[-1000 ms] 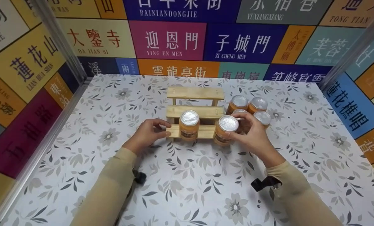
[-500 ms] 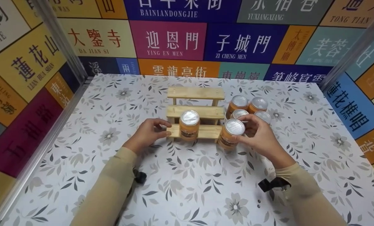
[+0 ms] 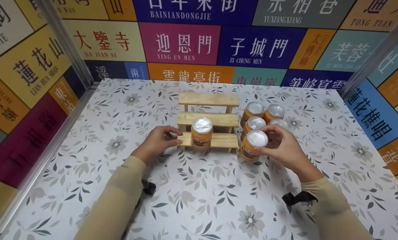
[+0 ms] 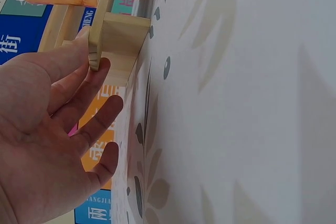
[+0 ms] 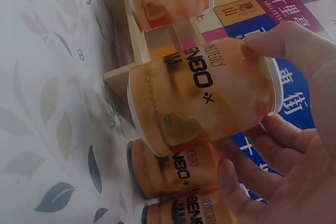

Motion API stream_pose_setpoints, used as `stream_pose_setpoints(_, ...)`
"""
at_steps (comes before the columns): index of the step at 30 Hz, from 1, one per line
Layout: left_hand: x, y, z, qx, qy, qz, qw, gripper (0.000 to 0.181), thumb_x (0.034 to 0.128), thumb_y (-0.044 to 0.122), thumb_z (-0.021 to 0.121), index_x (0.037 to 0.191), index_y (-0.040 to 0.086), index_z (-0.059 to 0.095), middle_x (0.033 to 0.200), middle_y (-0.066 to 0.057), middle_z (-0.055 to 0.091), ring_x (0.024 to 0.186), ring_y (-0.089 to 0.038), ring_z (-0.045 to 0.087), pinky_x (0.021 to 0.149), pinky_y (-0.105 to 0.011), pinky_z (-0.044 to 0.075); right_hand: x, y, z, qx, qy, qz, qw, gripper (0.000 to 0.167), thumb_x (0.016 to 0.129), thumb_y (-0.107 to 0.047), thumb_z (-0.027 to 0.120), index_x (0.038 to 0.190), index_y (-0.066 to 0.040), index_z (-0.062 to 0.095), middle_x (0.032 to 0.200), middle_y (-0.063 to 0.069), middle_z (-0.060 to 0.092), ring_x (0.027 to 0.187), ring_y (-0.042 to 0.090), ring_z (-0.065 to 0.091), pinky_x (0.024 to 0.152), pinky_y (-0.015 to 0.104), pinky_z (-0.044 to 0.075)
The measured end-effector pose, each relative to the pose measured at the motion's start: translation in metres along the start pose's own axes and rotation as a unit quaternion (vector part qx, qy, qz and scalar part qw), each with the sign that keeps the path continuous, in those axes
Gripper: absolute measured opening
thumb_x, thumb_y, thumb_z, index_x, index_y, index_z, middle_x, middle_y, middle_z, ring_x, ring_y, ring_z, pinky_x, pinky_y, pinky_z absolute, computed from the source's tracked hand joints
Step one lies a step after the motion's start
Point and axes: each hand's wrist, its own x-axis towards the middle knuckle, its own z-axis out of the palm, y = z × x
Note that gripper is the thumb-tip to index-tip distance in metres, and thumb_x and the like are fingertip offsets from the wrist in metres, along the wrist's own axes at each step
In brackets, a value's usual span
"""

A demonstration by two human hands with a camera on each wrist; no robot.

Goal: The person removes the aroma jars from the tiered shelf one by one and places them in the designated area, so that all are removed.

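My right hand (image 3: pixel 284 146) holds an orange can (image 3: pixel 254 145) with a silver lid, thumb on one side and fingers on the other. This can is just right of the lowest step of a three-step wooden rack (image 3: pixel 208 118). In the right wrist view its printed label (image 5: pixel 197 87) shows; whether its base touches the table I cannot tell. My left hand (image 3: pixel 158 141) pinches the left end of the lowest step (image 4: pixel 95 35) between thumb and forefinger, its other fingers spread. Another orange can (image 3: pixel 201 135) stands upright on that step, left of its middle.
Several more orange cans (image 3: pixel 252 110) stand grouped on the table right of the rack, close behind my right hand. A floral cloth (image 3: pixel 199 200) covers the table. Panels with printed lettering (image 3: pixel 178 43) rise behind and at both sides.
My right hand has moved the can right and toward me, from the right end of the lowest step to beside it. My left hand and the can on the step stay put.
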Motion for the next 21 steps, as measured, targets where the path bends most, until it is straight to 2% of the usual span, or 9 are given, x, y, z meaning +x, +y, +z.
stream_pose_setpoints(6,0.0,0.0,0.0,0.002,0.002,0.003,1.0,0.027,0.0891,0.018,0.082,0.116,0.02,0.075,0.116,-0.007,0.069,0.11,-0.025,0.062,0.099,-0.041,0.049,-0.002,0.004,-0.002,-0.029,0.002,0.013,0.9995,0.064,0.076,-0.016,0.093,0.128,-0.004,0.059,0.122,0.015,0.069,0.102,0.014,0.069,0.093,0.032,0.055)
stream_pose_setpoints(13,0.0,0.0,0.001,0.004,0.003,0.011,0.9999,0.027,0.0896,0.016,0.081,0.116,0.018,0.075,0.115,-0.007,0.07,0.107,-0.024,0.063,0.097,-0.04,0.049,-0.002,0.015,-0.001,-0.044,-0.008,0.021,0.9988,0.063,0.076,-0.017,0.093,0.128,-0.004,0.06,0.124,0.016,0.069,0.108,0.022,0.067,0.097,0.035,0.053)
stream_pose_setpoints(21,0.001,0.0,0.0,0.004,0.005,0.012,0.9999,0.026,0.0886,0.015,0.082,0.114,0.017,0.076,0.114,-0.008,0.071,0.107,-0.026,0.063,0.098,-0.041,0.049,-0.001,0.025,-0.001,-0.023,-0.024,0.025,0.9991,0.063,0.075,-0.018,0.094,0.126,-0.004,0.061,0.123,0.016,0.068,0.109,0.025,0.068,0.092,0.028,0.056)
